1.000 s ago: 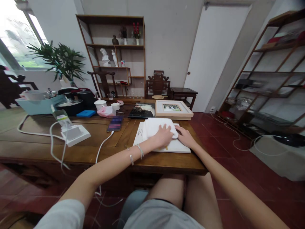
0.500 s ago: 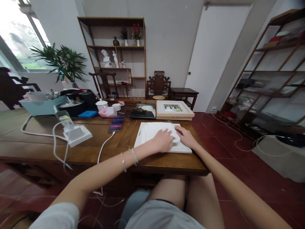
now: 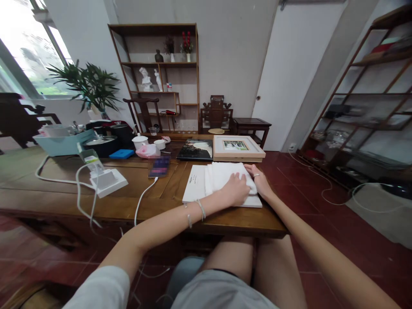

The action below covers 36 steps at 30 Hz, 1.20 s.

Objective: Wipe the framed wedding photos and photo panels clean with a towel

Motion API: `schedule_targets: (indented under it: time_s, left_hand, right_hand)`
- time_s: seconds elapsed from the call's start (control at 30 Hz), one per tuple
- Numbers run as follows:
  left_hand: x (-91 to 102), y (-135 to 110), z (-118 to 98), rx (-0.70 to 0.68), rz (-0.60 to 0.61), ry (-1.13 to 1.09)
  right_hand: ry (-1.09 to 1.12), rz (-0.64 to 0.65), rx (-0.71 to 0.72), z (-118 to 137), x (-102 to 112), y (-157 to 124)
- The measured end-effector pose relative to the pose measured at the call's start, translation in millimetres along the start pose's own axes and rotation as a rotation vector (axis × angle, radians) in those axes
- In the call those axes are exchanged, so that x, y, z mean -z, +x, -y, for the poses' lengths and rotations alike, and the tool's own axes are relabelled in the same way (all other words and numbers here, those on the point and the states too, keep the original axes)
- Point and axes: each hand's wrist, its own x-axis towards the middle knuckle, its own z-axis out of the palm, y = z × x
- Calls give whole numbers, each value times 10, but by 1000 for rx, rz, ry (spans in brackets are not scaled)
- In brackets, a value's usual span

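A folded white cloth (image 3: 225, 174) lies on a flat white board (image 3: 195, 189) near the right end of the wooden table (image 3: 144, 206). My left hand (image 3: 237, 189) presses down on the cloth's near right part, fingers curled over it. Beside it, my right hand (image 3: 261, 180) rests on the cloth's right edge with fingers bent against it; a ring shows on one finger. Bracelets sit on my left wrist.
Behind the board lie a framed picture (image 3: 238, 147) and a dark book (image 3: 195, 150). A phone (image 3: 159, 166), a white cable (image 3: 143, 195), a white charger box (image 3: 107, 180), cups, a blue tray and a plant stand to the left. Shelves line the back and right walls.
Both hands slid over the cloth, toward me and then slightly right. The cloth looks flatter and shifted right on the board. The camera view drifted a little.
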Motion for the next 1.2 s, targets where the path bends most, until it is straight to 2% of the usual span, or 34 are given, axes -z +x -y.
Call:
schedule_targets:
  time_s: [0.1,0.17,0.33,0.43,0.53,0.67,0.73,0.8,0.87,1.0,1.07,1.13,1.2]
  left_hand:
    - [124,-312,-244,-76,-41,42]
    - [189,-538,-353,-122,-71,67]
    - [306,-979,-417,-137,-19,50]
    - [364,-1113,-302,-119,-18,-61]
    - [434,-1189,-73,33,-92,-181]
    - [548,-1300,310,302,-328,-181]
    - [564,-1370,466,411,-470,-143]
    - [513,-1437,563,462,-551,-108]
    - [391,-1491,601,469,-574,-92]
    - [52,-1560,571,442,-572,-136]
    - [-71,-1581,548,420,-563,-176]
    - [-131,-1595,535,403,-560,-198]
    - [-141,-1600,534,395,-568,-195]
  right_hand:
    - [53,4,-79,96,6,-42]
    - [-46,51,-68,181,13,-87]
    - [-251,157,41,319,9,-189]
    - [-309,191,96,314,2,-203]
    - [-335,202,153,320,11,-212]
    - [-348,201,314,498,4,-314]
    - [-333,324,394,654,-44,-417]
    - [-321,482,440,810,-119,-530]
    - [-341,602,444,929,-192,-621]
    - [-453,646,436,995,-202,-712]
    - [-514,639,508,947,-150,-762]
    - [-587,578,628,863,-114,-853]
    - [-696,381,696,766,-121,-983]
